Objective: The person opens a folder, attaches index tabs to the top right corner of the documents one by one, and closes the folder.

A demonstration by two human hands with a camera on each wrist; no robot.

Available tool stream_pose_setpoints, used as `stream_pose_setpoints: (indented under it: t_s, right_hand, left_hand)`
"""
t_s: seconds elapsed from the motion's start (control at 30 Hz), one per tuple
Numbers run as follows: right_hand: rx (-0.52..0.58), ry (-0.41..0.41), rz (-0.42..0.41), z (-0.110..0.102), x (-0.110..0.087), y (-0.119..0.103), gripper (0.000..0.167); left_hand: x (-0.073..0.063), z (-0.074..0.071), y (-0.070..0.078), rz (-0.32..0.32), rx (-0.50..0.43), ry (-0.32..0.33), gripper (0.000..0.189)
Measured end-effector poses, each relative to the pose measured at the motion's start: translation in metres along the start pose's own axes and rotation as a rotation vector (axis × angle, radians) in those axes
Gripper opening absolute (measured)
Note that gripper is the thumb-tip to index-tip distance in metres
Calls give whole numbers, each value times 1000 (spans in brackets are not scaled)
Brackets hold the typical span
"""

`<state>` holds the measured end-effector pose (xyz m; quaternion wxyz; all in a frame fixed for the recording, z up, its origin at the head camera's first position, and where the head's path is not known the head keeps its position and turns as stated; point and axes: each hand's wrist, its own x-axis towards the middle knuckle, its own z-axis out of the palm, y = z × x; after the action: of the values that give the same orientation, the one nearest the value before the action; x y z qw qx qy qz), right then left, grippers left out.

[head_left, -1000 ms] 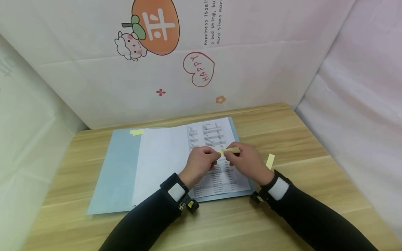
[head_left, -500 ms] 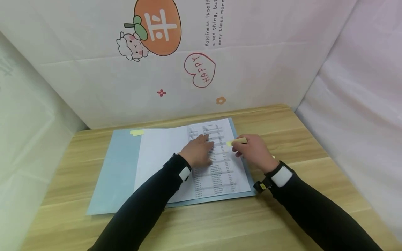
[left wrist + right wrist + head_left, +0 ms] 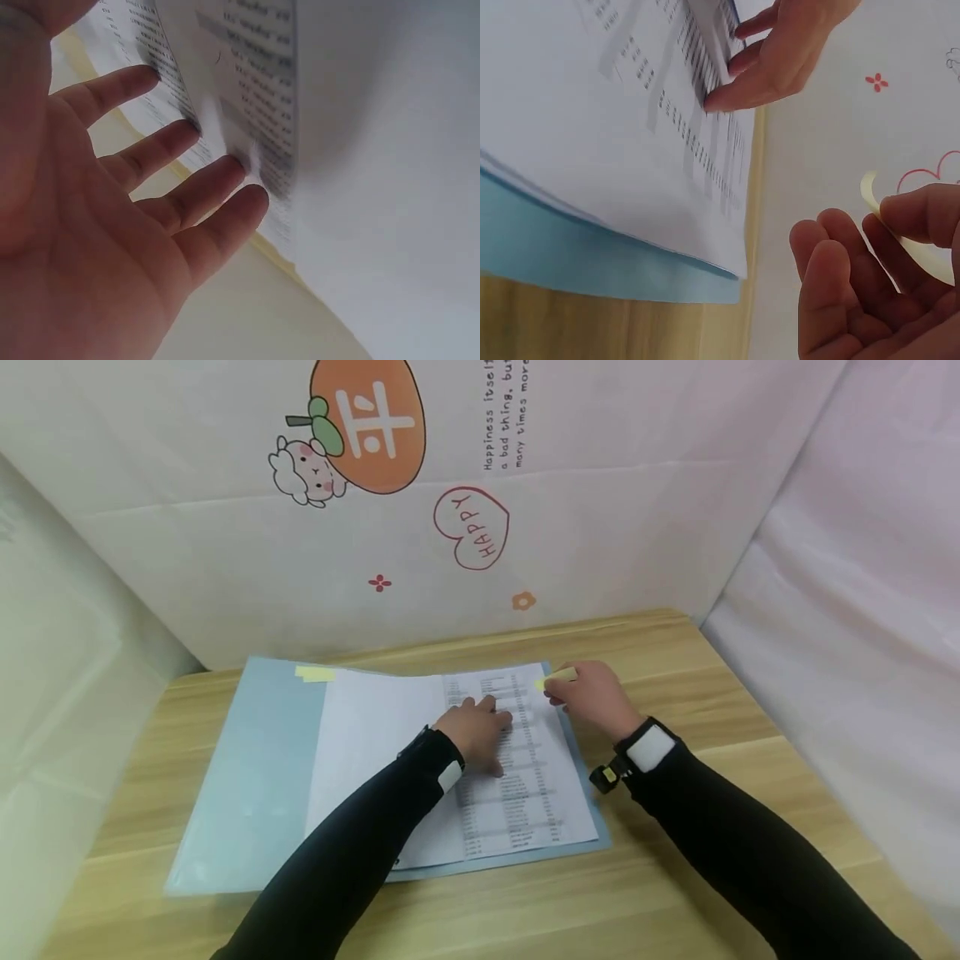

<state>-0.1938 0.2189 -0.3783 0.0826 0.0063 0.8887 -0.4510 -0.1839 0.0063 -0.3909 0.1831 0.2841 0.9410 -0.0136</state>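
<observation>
yellow strip (image 3: pixel 563 675) is pinched between thumb and finger of right hand (image 3: pixel 595 695), left hand (image 3: pixel 474 728) spread on page (image 3: pixel 543 781)

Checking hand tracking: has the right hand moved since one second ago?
Yes: forward. The right hand is now nearer the orange flower print.

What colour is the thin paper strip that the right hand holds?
The thin paper strip is pale yellow, seen best in the right wrist view.
</observation>
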Motion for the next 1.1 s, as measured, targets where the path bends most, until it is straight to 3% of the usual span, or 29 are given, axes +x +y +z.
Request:
stream_pose_setpoints:
  t_s: [0.1,0.23,0.37,0.53,0.67,0.83,1.1]
  right_hand:
    - [-2,3,29,7,16,2,23]
    - [-55,23,35,19,35,7,26]
    - [-104,58,34,29,53,13,28]
    - [-172,104,29,38,70,17,27]
    - [-203,118,60,41,77,19,23]
    - [-222,144,74,37,82,23,21]
    - [-263,160,102,33,88,28,23]
  left_hand:
    - [7,1,1,19,15,18,63]
    - [26,5,-1,56,26,42,51]
    - [42,11,-4,90,55,68,64]
    - [60,21,-15,78,139,144,77]
    - [68,22,-20,89,95,163,78]
    - [72,15,-19,66,23,131,83]
    - [78,2,-10,55,44,65,81]
